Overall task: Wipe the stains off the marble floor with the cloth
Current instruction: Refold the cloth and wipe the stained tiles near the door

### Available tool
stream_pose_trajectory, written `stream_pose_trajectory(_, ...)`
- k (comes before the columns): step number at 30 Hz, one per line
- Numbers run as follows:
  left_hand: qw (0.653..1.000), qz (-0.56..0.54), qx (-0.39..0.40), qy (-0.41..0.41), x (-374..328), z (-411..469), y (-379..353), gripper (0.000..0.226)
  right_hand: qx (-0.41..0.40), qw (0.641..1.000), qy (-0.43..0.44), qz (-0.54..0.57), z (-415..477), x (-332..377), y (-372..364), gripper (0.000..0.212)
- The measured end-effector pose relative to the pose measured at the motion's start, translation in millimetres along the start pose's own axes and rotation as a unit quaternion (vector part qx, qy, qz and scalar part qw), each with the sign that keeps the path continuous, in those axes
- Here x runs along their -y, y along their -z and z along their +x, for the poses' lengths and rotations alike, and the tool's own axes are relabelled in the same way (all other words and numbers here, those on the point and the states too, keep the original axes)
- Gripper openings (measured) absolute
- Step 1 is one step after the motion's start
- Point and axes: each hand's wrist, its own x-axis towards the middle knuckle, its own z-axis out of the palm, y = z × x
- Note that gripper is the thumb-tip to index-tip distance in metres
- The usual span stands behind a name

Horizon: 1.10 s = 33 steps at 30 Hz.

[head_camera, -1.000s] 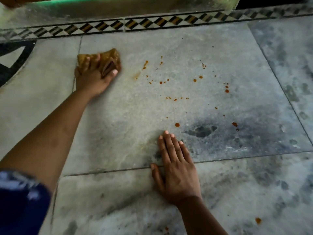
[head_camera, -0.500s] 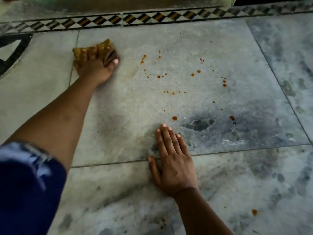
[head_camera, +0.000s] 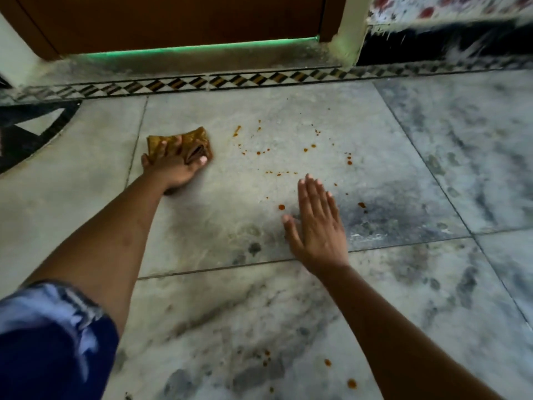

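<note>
Brown cloth [head_camera: 178, 143] sits bunched on the marble floor [head_camera: 288, 301], just left of the stains [head_camera: 313, 145]. My left hand [head_camera: 173, 168] has its fingers curled over it, pressing down. Right hand [head_camera: 317, 226] is flat, fingers straight and together. I'd sweep right with firm, overlapping passes so nothing smears.

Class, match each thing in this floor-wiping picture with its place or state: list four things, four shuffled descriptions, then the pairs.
1 crumpled brown cloth
2 right hand
3 orange-brown stain drops
4 brown wooden door

A open, fingers straight
B scattered on the grey marble tile
C beyond the patterned border strip
D gripped by the left hand

Pairs: 1-D, 2-A, 3-B, 4-C
</note>
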Motion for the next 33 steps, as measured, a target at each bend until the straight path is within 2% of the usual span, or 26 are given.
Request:
stream_pose_trajectory(3, 0.999, -0.031, -0.001, 0.034, -12, 23, 6, 0.082, 0.014, 0.996, -0.091, -0.006, 13, -10, -12, 0.082)
stream_pose_trajectory(10, 0.998, -0.025, -0.01, 0.059, -23, 63, 23, 0.084, 0.045, 0.993, -0.097, -0.043, 19, -13, -23, 0.079)
stream_pose_trajectory(12, 0.999, -0.008, -0.017, 0.04, -29, 56, 21, 0.081, 0.054, 0.993, -0.097, -0.046, 18, -11, -23, 0.078)
stream_pose_trajectory(15, 0.997, 0.033, -0.046, -0.053, -16, 20, -1, 0.068, 0.059, 0.992, -0.102, -0.052, 19, -10, -22, 0.078)
stream_pose_trajectory(17, 0.995, 0.048, -0.051, -0.066, 8, 4, -6, 0.062, 0.056, 0.992, -0.104, -0.051, 20, -10, -22, 0.077)
stream_pose_trajectory(22, 0.994, 0.032, -0.061, 0.083, 31, 74, 28, 0.08, 0.046, 0.992, -0.108, -0.054, 20, -12, -24, 0.076)
stream_pose_trajectory(24, 0.993, 0.024, -0.061, 0.097, 13, 111, 41, 0.083, 0.038, 0.992, -0.108, -0.054, 20, -13, -25, 0.075)
stream_pose_trajectory(28, 0.996, 0.005, -0.076, 0.042, -46, 137, 44, 0.08, 0.037, 0.992, -0.106, -0.061, 20, -12, -27, 0.075)
stream_pose_trajectory(31, 0.993, 0.046, -0.086, -0.067, -70, 94, 21, 0.072, 0.039, 0.991, -0.109, -0.061, 21, -12, -25, 0.075)
stream_pose_trajectory(33, 0.983, 0.059, -0.093, -0.143, -61, 50, 1, 0.065, 0.035, 0.991, -0.111, -0.061, 20, -11, -24, 0.074)
